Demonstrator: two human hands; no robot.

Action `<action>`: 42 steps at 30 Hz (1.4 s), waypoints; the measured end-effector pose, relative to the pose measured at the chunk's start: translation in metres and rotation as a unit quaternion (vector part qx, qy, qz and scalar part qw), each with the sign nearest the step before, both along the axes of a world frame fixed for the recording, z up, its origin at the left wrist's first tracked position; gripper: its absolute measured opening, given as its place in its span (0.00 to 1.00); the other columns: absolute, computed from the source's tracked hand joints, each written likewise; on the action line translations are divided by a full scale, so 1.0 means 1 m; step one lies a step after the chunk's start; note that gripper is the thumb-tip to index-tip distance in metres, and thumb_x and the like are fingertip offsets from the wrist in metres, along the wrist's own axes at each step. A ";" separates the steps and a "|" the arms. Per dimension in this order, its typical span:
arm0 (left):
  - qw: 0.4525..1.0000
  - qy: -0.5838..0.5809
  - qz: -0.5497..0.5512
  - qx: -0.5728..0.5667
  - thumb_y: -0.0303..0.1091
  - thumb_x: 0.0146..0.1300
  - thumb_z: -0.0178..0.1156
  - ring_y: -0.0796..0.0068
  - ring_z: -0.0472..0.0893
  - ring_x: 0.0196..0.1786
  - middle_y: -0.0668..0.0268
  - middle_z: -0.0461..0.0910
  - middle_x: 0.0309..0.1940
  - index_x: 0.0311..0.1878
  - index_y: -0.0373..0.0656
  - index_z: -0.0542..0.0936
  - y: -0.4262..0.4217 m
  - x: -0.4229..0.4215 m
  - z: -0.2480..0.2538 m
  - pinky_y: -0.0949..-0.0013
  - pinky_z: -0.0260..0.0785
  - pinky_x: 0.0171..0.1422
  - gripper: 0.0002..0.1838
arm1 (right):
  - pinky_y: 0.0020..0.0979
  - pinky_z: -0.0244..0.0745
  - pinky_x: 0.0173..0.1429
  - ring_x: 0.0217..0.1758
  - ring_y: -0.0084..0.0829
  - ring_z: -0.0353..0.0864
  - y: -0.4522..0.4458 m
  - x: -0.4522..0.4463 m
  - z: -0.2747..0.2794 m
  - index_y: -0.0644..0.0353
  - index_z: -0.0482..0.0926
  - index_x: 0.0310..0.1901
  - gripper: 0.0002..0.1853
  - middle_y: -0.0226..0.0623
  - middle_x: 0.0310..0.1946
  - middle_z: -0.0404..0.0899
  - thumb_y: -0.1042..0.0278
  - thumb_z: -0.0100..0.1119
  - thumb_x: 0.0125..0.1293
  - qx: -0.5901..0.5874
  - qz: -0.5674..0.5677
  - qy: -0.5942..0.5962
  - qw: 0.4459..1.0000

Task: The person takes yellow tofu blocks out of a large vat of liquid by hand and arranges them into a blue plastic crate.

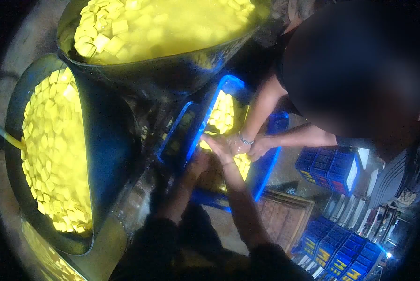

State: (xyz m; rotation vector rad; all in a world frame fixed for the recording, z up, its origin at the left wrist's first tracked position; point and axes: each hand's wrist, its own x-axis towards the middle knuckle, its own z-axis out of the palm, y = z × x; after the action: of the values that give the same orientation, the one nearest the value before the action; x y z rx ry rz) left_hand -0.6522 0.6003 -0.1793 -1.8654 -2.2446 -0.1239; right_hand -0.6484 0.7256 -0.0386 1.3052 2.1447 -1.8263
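- Yellow cubes (222,112) lie packed in the blue crate (268,172) at the centre of the frame; more fill the large pan (168,70) at the top and the second pan (109,140) at the left, with cloudy yellow liquid among those in the top pan.
- Each cube looks light alone, though a crate full of them would likely be heavy.
- Their wet, smooth look suggests a soft, slippery piece that would dent or break under a hard pinch.
- Best hold, I judge: a flat palm beneath, fingers close together, bearing on the broad faces rather than the corners.
- Right hand (218,146): over the crate's left side, it looks spread, fingers stretched toward the left of the frame; whether it touches a cube I cannot tell.
- Left hand (199,161): just beside it, lower and in shadow; I cannot tell how its fingers stand or whether they hold anything.
- Another person's two hands (238,144) reach in from the right, over the crate, very near the right hand.
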 end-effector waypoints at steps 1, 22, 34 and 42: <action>0.991 -0.044 -0.013 -0.127 0.42 0.58 0.56 0.45 0.70 0.60 0.52 0.77 0.51 0.41 0.44 0.82 0.001 -0.001 0.015 0.30 0.48 0.66 0.14 | 0.32 0.66 0.60 0.57 0.30 0.70 0.002 -0.004 -0.019 0.67 0.77 0.49 0.29 0.40 0.53 0.75 0.44 0.49 0.65 0.030 0.009 -0.012 0.999; 0.841 -0.519 0.130 0.080 0.29 0.62 0.55 0.55 0.73 0.62 0.52 0.77 0.55 0.60 0.40 0.72 -0.127 -0.043 0.330 0.54 0.66 0.65 0.22 | 0.34 0.71 0.51 0.43 0.34 0.76 -0.055 0.045 -0.101 0.66 0.76 0.49 0.17 0.41 0.40 0.78 0.68 0.56 0.59 0.251 0.214 -0.300 0.895; 0.886 -0.356 0.285 -0.081 0.22 0.46 0.57 0.53 0.74 0.57 0.54 0.75 0.50 0.49 0.40 0.78 -0.318 -0.232 0.343 0.56 0.65 0.63 0.22 | 0.31 0.77 0.42 0.36 0.37 0.83 -0.209 -0.193 0.313 0.61 0.80 0.44 0.13 0.45 0.35 0.82 0.66 0.66 0.58 0.316 0.374 0.245 0.837; 0.863 -0.450 0.230 -0.007 0.29 0.59 0.54 0.56 0.76 0.54 0.52 0.78 0.51 0.50 0.39 0.78 -0.355 -0.249 0.248 0.56 0.67 0.60 0.15 | 0.42 0.78 0.47 0.42 0.48 0.83 -0.303 -0.307 0.166 0.61 0.79 0.45 0.13 0.49 0.36 0.83 0.72 0.60 0.56 0.417 0.746 -0.085 0.512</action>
State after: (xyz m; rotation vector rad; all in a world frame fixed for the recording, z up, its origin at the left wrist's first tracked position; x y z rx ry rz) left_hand -0.9016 0.2451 0.0684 -1.3253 -3.2019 -1.0938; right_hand -0.9550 0.4230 0.1274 -0.6333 2.3811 0.0950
